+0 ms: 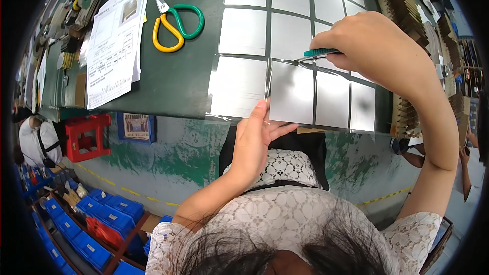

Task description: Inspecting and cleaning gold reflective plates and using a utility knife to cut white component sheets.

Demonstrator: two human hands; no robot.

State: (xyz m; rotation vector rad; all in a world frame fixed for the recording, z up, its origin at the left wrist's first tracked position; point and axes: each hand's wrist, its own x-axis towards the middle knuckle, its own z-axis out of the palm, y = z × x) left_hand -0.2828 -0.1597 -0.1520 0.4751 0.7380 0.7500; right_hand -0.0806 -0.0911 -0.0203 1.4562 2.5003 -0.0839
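A transparent film sheet (222, 118) holding rows of pale grey rectangular cards (292, 91) lies over the green tabletop (178, 79). At its front edge, my left hand (253, 140) grips the film, thumb on top by a gap between two cards and fingers underneath. My right hand (374, 46) is closed around a small tool with a green ribbed grip (320, 52) and thin metal tips. Those tips touch or hover just above the far edge of the front-row card; I cannot tell which. Much of the tool is hidden in my fingers.
Scissors (173, 28) with one yellow and one green handle lie left of the cards, beside printed papers (116, 46). Stacked brown cardboard pieces (402, 0) line the right side. Below the table are a red stool (87, 137) and blue bins (109, 209).
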